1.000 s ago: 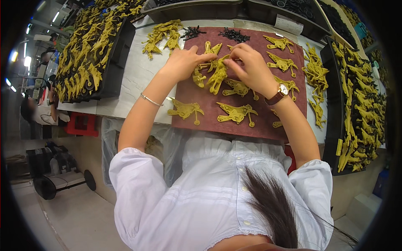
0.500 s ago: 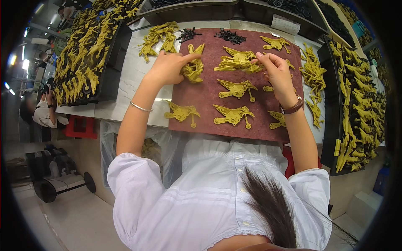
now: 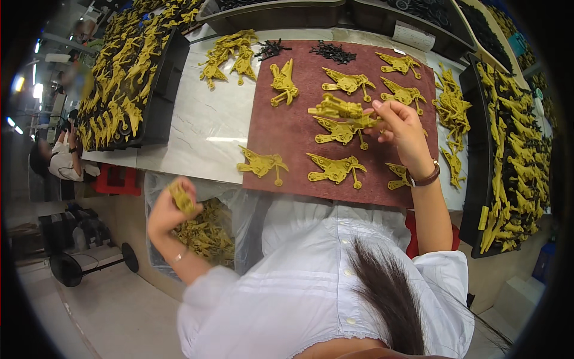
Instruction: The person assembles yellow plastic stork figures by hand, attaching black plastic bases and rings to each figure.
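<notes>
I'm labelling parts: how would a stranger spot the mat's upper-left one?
Find the maroon mat. Near its upper left corner, below the left black pile, lies the yellow part. Its tip points up the picture, while its neighbours lie sideways.

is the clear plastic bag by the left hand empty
Not empty: yellow parts lie heaped inside the clear plastic bag; how full, I cannot tell.

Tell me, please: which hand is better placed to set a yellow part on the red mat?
Probably the right hand: it holds one or more yellow parts over the red mat; the left hand is away by the plastic bag.
</notes>
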The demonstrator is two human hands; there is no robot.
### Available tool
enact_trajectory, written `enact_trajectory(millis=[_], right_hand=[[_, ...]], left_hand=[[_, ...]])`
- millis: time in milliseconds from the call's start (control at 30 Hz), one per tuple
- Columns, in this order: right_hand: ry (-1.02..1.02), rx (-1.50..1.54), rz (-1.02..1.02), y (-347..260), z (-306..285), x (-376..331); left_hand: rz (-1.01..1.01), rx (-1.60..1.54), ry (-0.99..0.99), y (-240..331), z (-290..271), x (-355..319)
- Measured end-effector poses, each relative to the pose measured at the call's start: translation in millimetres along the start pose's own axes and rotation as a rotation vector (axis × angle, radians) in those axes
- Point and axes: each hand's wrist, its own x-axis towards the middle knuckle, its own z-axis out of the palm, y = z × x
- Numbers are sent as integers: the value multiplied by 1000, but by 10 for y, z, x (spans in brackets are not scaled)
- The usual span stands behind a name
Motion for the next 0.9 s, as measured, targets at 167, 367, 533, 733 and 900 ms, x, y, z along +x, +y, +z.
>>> enact_trajectory(millis=[167, 367, 533, 733, 900], right_hand=[[-180, 50, 89, -109, 179, -34], [-330, -3, 94, -106, 437, -77], [-377, 27, -73, -120, 747, -362], [-289, 178, -298, -69, 691, -610], [-274, 259, -375, -101, 577, -706]], left_hand=[[-635, 56, -5, -1577, 291, -555], [-328, 397, 416, -1188, 767, -329], [672, 202, 511, 740, 1322, 209], [884, 142, 471, 1130, 1618, 519], [990, -5, 434, 1225, 1789, 685]])
